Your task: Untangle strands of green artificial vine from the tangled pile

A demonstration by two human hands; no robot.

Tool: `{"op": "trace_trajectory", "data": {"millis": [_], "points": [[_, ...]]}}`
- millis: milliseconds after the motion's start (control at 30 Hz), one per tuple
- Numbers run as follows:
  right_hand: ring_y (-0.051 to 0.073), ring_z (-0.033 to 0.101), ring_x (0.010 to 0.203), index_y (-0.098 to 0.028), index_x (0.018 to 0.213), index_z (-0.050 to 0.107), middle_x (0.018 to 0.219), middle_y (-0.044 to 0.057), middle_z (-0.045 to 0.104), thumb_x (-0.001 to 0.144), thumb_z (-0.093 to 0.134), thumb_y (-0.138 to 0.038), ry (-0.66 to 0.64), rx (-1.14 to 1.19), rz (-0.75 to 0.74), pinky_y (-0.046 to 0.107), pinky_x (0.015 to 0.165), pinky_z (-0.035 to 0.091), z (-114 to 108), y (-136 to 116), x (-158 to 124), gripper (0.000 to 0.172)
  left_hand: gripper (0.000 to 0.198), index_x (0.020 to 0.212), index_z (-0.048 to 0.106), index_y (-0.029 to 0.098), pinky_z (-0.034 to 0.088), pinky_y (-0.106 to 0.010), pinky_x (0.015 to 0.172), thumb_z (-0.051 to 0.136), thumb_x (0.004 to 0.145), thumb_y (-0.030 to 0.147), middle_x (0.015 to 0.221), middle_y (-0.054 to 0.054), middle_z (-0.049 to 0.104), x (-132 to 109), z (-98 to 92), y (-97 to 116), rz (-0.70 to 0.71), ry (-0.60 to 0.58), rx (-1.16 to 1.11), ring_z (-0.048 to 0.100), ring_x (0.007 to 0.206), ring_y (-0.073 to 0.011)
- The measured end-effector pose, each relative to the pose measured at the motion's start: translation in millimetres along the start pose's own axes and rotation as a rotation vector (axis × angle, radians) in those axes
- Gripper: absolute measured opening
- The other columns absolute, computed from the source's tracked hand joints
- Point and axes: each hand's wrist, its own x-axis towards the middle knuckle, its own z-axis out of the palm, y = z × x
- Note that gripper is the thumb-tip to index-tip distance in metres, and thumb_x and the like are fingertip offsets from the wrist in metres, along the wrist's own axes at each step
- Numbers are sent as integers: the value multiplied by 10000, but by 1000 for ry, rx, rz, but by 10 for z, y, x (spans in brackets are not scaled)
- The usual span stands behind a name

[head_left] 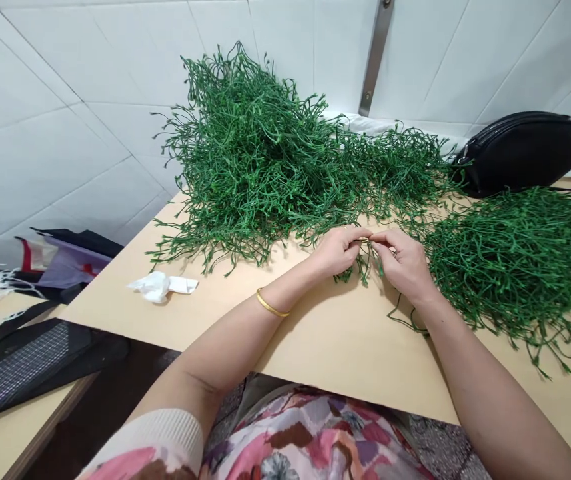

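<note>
My left hand and my right hand meet above the table, fingertips pinched close together. Between them they grip a green artificial plant sprig, whose thin stems and small tips hang below the fingers. The exact grip point is hidden by the fingers. Behind my hands a tall tangled heap of green sprigs leans toward the wall and spreads rightward. A second, lower pile of sprigs lies to the right of my right hand. One loose curved stem shows below my right wrist.
A crumpled white tissue lies on the light wooden table at left. A black zip bag stands at the back right. White tiled wall closes the far side. Dark mesh and purple fabric items sit beyond the left edge.
</note>
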Motion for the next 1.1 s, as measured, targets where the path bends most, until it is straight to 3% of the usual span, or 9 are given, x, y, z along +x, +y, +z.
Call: {"op": "trace_trajectory", "data": {"millis": [100, 267, 367, 533, 700, 900, 1000, 1100], "points": [[178, 544, 750, -200, 809, 608, 782, 56, 595, 820, 449, -225, -9, -85, -72, 315, 712, 413, -9, -14, 7, 161, 366, 1023, 644, 165, 439, -270, 833, 419, 742, 102, 989, -49, 672, -4, -16, -10, 16, -22, -41, 597, 897, -148], [161, 506, 696, -203, 717, 549, 714, 34, 554, 825, 456, -244, -22, -80, -60, 290, 668, 385, 2, -2, 17, 148, 291, 936, 673, 153, 431, -242, 738, 486, 715, 128, 868, -34, 672, -1, -8, -27, 4, -21, -34, 589, 787, -136], [139, 460, 627, -201, 688, 524, 647, 9, 519, 821, 476, -277, -56, -24, 10, 271, 623, 358, 10, 3, 16, 161, 229, 810, 697, 150, 412, -238, 678, 495, 706, 120, 753, -32, 644, 11, 3, -24, -25, 17, 40, 563, 704, -127], [111, 376, 528, -202, 643, 495, 547, -23, 427, 849, 430, -446, -159, 207, 200, 254, 532, 313, 7, 5, 19, 326, 213, 748, 695, 156, 395, -241, 640, 482, 737, 155, 683, -35, 599, 9, -1, 13, -59, 104, 96, 533, 661, -122], [86, 346, 538, -182, 726, 557, 598, -37, 437, 760, 572, -465, -239, 353, 251, 235, 509, 289, 25, -10, 19, 286, 203, 726, 681, 145, 383, -240, 623, 480, 716, 124, 655, -32, 571, -6, -3, 11, -22, 139, 126, 514, 649, -119], [111, 462, 554, -184, 710, 531, 599, -11, 518, 773, 514, -480, -252, 492, 373, 249, 555, 371, 31, -18, 20, 302, 214, 804, 681, 166, 402, -232, 654, 475, 750, 150, 710, -30, 606, -16, 29, -10, 35, 126, 100, 539, 697, -122], [111, 434, 529, -192, 677, 478, 575, -14, 483, 823, 425, -405, -234, 281, 334, 248, 541, 339, 28, -33, 15, 264, 271, 903, 678, 190, 414, -230, 696, 453, 761, 138, 787, -29, 639, -15, 48, -15, 35, 107, 78, 558, 743, -121], [126, 438, 559, -195, 679, 470, 587, 1, 500, 847, 374, -327, -220, -73, 235, 254, 561, 297, 23, -61, 10, 234, 271, 854, 688, 183, 405, -233, 670, 429, 780, 155, 755, -38, 624, -6, 59, -27, 26, 76, 124, 546, 717, -126]]}}
